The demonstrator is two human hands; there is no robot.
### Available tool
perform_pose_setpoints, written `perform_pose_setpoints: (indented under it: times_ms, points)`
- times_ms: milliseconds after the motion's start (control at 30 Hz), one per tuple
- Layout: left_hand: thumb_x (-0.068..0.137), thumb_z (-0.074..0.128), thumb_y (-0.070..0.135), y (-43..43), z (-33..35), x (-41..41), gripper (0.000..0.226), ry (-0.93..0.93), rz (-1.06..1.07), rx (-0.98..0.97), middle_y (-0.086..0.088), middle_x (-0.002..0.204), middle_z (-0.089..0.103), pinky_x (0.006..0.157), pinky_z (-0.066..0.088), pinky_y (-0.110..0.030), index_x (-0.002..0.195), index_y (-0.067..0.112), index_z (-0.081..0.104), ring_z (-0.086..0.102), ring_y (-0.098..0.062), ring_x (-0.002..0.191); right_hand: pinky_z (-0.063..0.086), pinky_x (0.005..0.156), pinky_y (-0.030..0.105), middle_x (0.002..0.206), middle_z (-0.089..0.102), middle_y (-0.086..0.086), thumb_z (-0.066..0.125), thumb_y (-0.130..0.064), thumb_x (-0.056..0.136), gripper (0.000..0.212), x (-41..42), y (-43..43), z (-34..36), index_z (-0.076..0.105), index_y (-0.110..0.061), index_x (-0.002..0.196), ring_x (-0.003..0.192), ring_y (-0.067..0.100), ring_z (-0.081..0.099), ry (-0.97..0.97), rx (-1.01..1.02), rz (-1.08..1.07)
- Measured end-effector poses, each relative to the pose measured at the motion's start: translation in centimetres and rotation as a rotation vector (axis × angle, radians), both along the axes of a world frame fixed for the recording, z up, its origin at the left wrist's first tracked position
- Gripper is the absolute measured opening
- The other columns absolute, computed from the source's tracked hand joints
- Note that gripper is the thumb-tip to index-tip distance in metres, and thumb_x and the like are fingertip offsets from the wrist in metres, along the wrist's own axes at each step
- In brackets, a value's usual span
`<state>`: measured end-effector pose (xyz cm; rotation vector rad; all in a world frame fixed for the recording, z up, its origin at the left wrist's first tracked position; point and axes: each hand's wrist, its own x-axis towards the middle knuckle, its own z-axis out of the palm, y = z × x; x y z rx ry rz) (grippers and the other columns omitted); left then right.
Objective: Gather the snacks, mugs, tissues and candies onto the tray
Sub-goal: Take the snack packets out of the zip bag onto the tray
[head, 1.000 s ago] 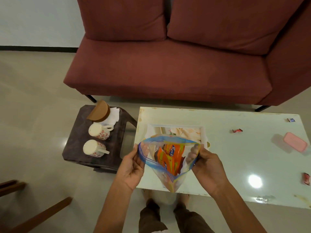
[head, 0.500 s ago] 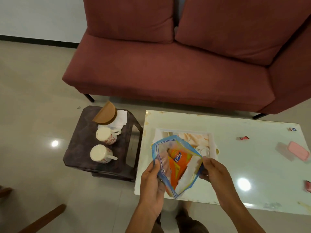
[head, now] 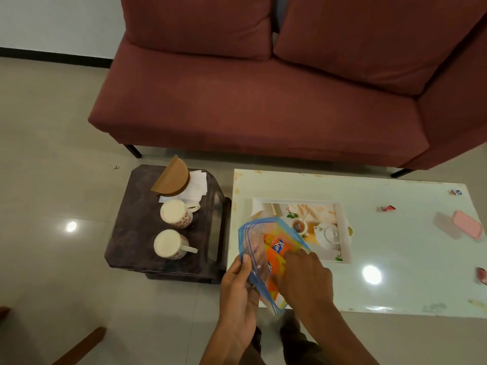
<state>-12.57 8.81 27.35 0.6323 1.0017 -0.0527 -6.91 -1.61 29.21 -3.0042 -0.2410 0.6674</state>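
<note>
My left hand [head: 237, 293] grips the near edge of a clear blue-rimmed zip bag [head: 253, 241], held over the white table's front left corner. Orange snack packets [head: 276, 248] show through the bag. My right hand [head: 305, 277] reaches into the bag's mouth onto the packets, with its fingertips hidden. The white tray [head: 345, 233] with a teapot picture lies on the table just behind the bag. Two floral mugs [head: 176, 214] [head: 170, 245] and white tissues [head: 196, 185] sit on the dark side table [head: 131, 233]. Small candies [head: 387, 208] [head: 456, 192] [head: 481, 275] lie at the table's right.
A wooden half-round holder [head: 172, 180] stands over the tissues. A pink box [head: 467, 227] lies near the right edge of the white table [head: 395, 285]. A dark red sofa [head: 263, 101] runs behind both tables. My legs are below the table's front edge.
My right hand let go of the bag's right edge and moved into its mouth. The bag swung left and tilted in my left hand, uncovering more of the tray.
</note>
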Motion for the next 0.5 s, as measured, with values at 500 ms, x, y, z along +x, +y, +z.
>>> perform_pose_setpoints:
  times_ms: [500]
  points:
    - [0.098,0.053,0.024,-0.7,-0.4,0.1,0.022,-0.014,-0.069,0.129,0.0,0.089,0.08,0.054,0.06,-0.027,0.104,0.018,0.073,0.078,-0.014,0.076,0.052,0.051,0.013,0.087,0.069,-0.016,0.051,-0.047,0.091,0.021,1.0,-1.9,3.4,0.056,-0.031,0.102,0.077,-0.006,0.068,-0.129,1.015,-0.751]
